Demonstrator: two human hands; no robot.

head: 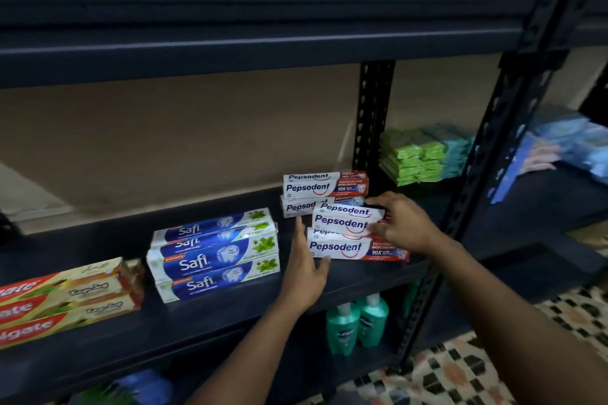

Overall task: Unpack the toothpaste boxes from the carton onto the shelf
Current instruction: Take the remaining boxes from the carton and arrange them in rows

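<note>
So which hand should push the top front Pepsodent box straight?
Probably the right hand: it grips the right end of that white-and-red cardboard Pepsodent box. The left hand only lies flat beside its left end.

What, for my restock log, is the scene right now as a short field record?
left hand: flat against the front Pepsodent stack's left end
right hand: grips the upper Pepsodent box's right end
rear Pepsodent stack: two boxes, behind
Safi boxes: stacked left of them
Colgate boxes: far left
carton: not in view
</note>
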